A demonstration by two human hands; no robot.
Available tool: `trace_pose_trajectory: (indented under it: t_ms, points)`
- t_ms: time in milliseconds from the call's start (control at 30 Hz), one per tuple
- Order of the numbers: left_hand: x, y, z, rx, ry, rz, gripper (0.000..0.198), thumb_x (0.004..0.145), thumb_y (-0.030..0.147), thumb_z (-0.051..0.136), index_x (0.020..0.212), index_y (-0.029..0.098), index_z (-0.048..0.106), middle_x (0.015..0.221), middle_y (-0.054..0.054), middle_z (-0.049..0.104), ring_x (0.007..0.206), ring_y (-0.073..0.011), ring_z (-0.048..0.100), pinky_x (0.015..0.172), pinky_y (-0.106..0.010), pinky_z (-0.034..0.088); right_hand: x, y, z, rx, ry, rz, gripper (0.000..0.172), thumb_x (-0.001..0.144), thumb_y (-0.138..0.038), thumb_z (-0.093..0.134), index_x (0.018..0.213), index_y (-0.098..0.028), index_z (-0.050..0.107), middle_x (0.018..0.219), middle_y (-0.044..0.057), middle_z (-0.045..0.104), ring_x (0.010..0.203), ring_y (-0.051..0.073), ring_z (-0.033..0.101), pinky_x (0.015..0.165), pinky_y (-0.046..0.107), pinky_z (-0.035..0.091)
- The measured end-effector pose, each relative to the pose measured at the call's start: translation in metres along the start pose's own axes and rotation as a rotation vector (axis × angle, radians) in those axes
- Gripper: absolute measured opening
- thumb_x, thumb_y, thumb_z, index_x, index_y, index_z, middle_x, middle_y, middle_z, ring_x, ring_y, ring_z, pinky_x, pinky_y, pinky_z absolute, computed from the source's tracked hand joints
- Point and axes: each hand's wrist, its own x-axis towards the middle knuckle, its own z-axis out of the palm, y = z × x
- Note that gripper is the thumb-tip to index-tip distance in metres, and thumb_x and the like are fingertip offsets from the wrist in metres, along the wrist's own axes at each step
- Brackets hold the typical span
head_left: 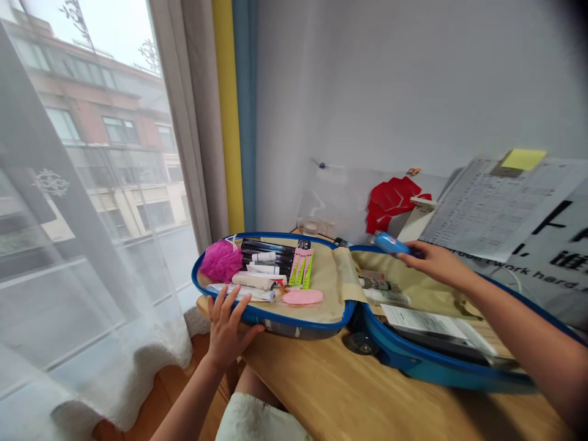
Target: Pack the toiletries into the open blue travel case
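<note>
A blue suitcase (316,326) lies open on a wooden table (349,398). My left hand (228,327) rests open on the near rim of its left half, fingers spread. That half holds a pink bath sponge (221,260), several tubes and pens (266,257), pink and green packets (301,267) and a flat pink pad (302,297). My right hand (429,260) reaches over the right half, closed on a small blue object (390,244). Below it lie small bottles (381,290) and papers (427,321).
A sheer white curtain (68,294) and a window fill the left side. Printed sheets (500,208) with a yellow sticky note (522,159) lean at the right. A red paper cutout (390,202) hangs on the wall behind the suitcase.
</note>
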Motion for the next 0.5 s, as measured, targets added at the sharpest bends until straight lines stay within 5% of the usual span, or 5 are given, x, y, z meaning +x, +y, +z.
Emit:
trace_pose_trajectory:
  t_ms: [267,367,500]
  points:
    - [0.002,0.001,-0.001,0.007,0.003,0.010,0.055,0.081,0.049,0.058,0.127,0.020,0.051,0.133,-0.016,0.050,0.136,-0.0337,0.028,0.112,-0.054,0.013,0.000,-0.202,0.078,-0.030,-0.198,-0.506,0.042,0.074,-0.048,0.058,0.109,-0.026,0.065,0.108,0.003,0.069,0.095,0.021,0.064,0.078,0.026,0.046]
    - [0.002,0.002,-0.002,0.020,-0.011,0.011,0.053,0.081,0.048,0.060,0.125,0.020,0.053,0.133,-0.016,0.050,0.137,-0.0335,0.027,0.112,-0.054,0.013,0.003,-0.242,0.101,-0.078,-0.223,-0.565,0.042,0.075,-0.048,0.056,0.109,-0.024,0.066,0.109,0.005,0.069,0.097,0.023,0.063,0.075,0.027,0.046]
    - [0.002,0.003,-0.002,0.020,-0.005,0.018,0.053,0.080,0.047,0.061,0.124,0.018,0.053,0.132,-0.016,0.050,0.137,-0.0330,0.026,0.112,-0.054,0.012,0.008,-0.263,0.116,-0.129,-0.238,-0.584,0.043,0.077,-0.051,0.053,0.109,-0.025,0.065,0.108,0.007,0.069,0.098,0.024,0.063,0.071,0.028,0.045]
